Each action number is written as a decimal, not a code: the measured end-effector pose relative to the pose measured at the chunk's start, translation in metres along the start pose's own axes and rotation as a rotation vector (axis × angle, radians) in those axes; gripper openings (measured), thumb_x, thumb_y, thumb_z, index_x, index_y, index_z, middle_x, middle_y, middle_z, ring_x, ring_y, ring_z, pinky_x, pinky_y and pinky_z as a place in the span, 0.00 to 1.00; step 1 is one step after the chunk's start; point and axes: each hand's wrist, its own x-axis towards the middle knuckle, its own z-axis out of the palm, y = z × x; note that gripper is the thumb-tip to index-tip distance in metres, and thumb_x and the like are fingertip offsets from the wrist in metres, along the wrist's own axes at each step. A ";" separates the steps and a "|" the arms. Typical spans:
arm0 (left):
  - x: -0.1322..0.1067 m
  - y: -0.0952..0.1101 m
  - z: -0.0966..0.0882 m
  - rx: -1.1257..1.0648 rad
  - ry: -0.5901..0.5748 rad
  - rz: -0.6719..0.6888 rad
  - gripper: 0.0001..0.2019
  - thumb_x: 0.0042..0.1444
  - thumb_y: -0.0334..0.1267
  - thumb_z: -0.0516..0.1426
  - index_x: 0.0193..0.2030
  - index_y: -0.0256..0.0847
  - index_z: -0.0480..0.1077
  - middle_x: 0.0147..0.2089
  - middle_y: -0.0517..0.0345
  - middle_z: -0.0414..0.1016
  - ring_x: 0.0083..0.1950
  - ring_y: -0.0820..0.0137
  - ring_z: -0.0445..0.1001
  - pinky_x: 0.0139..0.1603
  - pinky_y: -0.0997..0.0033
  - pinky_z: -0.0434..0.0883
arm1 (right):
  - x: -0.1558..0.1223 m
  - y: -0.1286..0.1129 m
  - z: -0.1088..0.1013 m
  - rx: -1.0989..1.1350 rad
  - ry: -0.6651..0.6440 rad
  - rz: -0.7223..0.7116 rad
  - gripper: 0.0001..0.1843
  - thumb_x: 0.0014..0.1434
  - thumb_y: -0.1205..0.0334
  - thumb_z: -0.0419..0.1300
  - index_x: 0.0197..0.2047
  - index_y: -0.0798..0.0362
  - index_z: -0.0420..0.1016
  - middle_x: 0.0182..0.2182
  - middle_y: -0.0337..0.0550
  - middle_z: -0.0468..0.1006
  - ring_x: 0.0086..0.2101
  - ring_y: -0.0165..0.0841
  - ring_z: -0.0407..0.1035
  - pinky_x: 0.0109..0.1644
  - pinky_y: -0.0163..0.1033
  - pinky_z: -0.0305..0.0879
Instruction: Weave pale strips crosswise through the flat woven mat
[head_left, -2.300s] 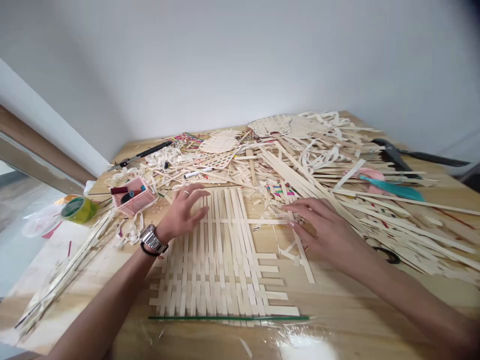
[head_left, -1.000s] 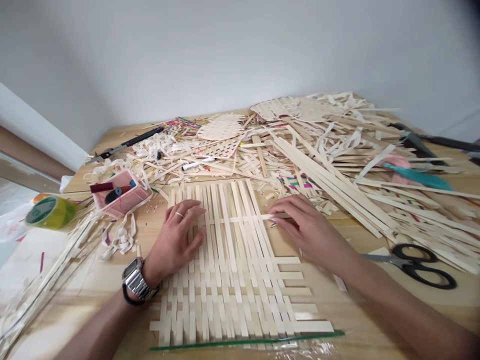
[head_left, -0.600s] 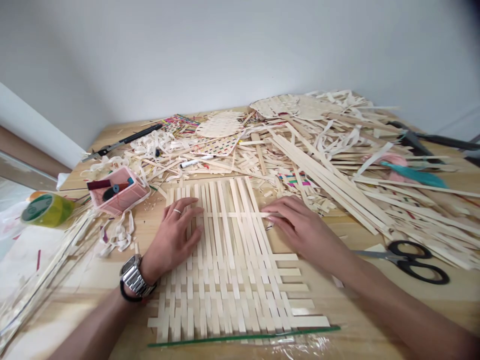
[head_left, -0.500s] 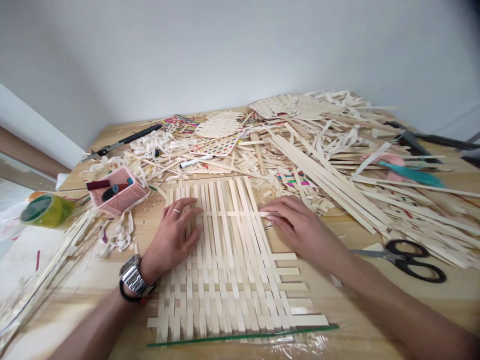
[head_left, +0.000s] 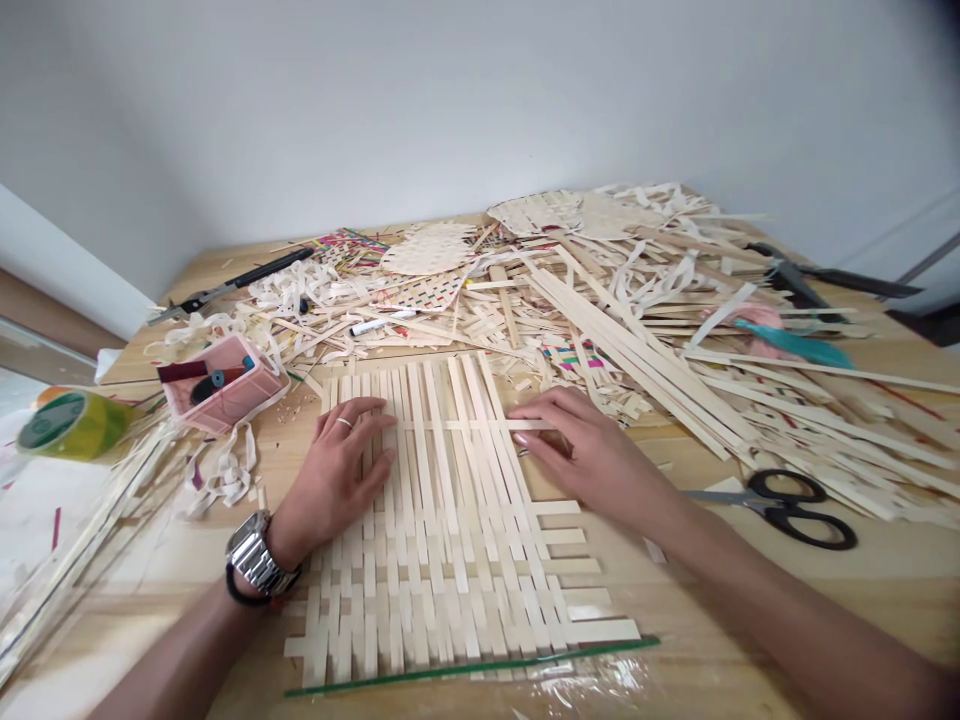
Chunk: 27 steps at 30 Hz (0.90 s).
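A woven mat of pale flat strips (head_left: 442, 610) lies in front of me, its lengthwise strips running away from me. Along its near edge runs a green strip (head_left: 480, 664). My left hand (head_left: 341, 465) rests on the left side of the lengthwise strips, thumb and fingers apart. My right hand (head_left: 581, 440) pinches the right end of a thin crosswise strip (head_left: 472, 426), which passes among the lengthwise strips toward my left fingers. Several crosswise strip ends stick out on the mat's right. A wristwatch (head_left: 259, 560) is on my left wrist.
Black-handled scissors (head_left: 806, 510) lie to the right. On the left are a pink box (head_left: 225, 385) with small items and a yellow-green tape roll (head_left: 73, 425). Loose strips (head_left: 645, 355), woven pieces (head_left: 431, 248) and a marker (head_left: 382, 322) spread across the back of the table.
The whole scene has shifted slightly left as my head turned a little. Both hands stay at nearly the same places on the mat and the crosswise strip.
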 end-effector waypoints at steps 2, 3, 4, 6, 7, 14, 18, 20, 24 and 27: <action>0.000 0.000 0.000 0.001 0.005 -0.001 0.14 0.72 0.36 0.56 0.62 0.47 0.70 0.70 0.47 0.70 0.69 0.53 0.69 0.69 0.41 0.65 | 0.000 0.001 0.000 -0.003 -0.001 0.023 0.09 0.72 0.64 0.60 0.52 0.46 0.77 0.46 0.47 0.81 0.48 0.42 0.76 0.53 0.54 0.76; 0.000 0.000 0.000 0.001 0.006 0.000 0.14 0.72 0.36 0.56 0.62 0.47 0.70 0.69 0.47 0.70 0.69 0.53 0.69 0.69 0.41 0.66 | 0.000 0.001 0.000 -0.006 0.005 0.039 0.08 0.72 0.64 0.59 0.52 0.46 0.77 0.46 0.47 0.81 0.48 0.42 0.76 0.53 0.55 0.76; 0.000 0.000 0.000 0.002 0.007 0.004 0.14 0.72 0.36 0.56 0.62 0.47 0.70 0.69 0.47 0.70 0.69 0.53 0.69 0.69 0.41 0.66 | 0.000 0.002 0.000 -0.009 0.014 0.055 0.08 0.72 0.64 0.59 0.51 0.46 0.78 0.46 0.47 0.81 0.48 0.43 0.76 0.54 0.56 0.75; 0.000 0.001 0.001 0.004 0.012 0.011 0.14 0.72 0.37 0.56 0.62 0.47 0.70 0.69 0.47 0.70 0.69 0.52 0.70 0.70 0.40 0.65 | 0.000 0.004 0.000 -0.016 0.036 0.076 0.09 0.73 0.64 0.57 0.50 0.45 0.79 0.45 0.47 0.82 0.46 0.43 0.76 0.54 0.57 0.75; 0.000 0.001 0.001 0.005 0.016 0.013 0.14 0.71 0.36 0.56 0.62 0.47 0.70 0.69 0.47 0.70 0.70 0.52 0.70 0.70 0.40 0.65 | 0.000 0.004 0.000 -0.019 0.044 0.080 0.10 0.73 0.64 0.57 0.49 0.45 0.79 0.44 0.47 0.82 0.46 0.43 0.76 0.53 0.58 0.74; -0.001 0.001 0.001 0.021 0.024 0.003 0.14 0.71 0.37 0.56 0.62 0.47 0.71 0.69 0.47 0.71 0.69 0.52 0.70 0.69 0.42 0.66 | 0.005 0.011 -0.015 -0.047 -0.044 0.020 0.14 0.73 0.60 0.59 0.55 0.44 0.84 0.44 0.47 0.82 0.45 0.42 0.76 0.51 0.53 0.74; 0.000 0.001 0.000 0.029 0.006 -0.009 0.14 0.72 0.37 0.55 0.62 0.47 0.71 0.69 0.47 0.70 0.69 0.52 0.69 0.70 0.41 0.65 | 0.009 0.017 -0.035 -0.064 -0.086 -0.007 0.15 0.74 0.58 0.58 0.53 0.46 0.86 0.40 0.46 0.83 0.42 0.41 0.76 0.46 0.50 0.73; 0.001 0.002 0.000 0.042 -0.003 -0.015 0.15 0.72 0.38 0.55 0.63 0.47 0.70 0.69 0.47 0.70 0.69 0.52 0.69 0.70 0.39 0.65 | 0.010 0.020 -0.041 -0.053 -0.103 0.000 0.14 0.73 0.57 0.59 0.52 0.46 0.87 0.38 0.45 0.83 0.41 0.41 0.76 0.46 0.50 0.73; 0.005 0.004 -0.008 0.071 -0.032 -0.010 0.16 0.74 0.41 0.55 0.65 0.47 0.68 0.69 0.45 0.69 0.70 0.52 0.68 0.70 0.39 0.65 | 0.012 0.028 -0.044 -0.028 -0.101 0.010 0.14 0.73 0.54 0.60 0.51 0.44 0.88 0.38 0.45 0.84 0.41 0.41 0.77 0.47 0.50 0.74; 0.015 0.007 -0.018 0.111 -0.029 -0.003 0.17 0.74 0.44 0.55 0.66 0.47 0.68 0.71 0.43 0.67 0.71 0.50 0.68 0.69 0.37 0.66 | 0.011 0.036 -0.045 -0.018 -0.096 0.003 0.15 0.73 0.52 0.59 0.51 0.43 0.88 0.39 0.46 0.86 0.42 0.41 0.78 0.46 0.50 0.74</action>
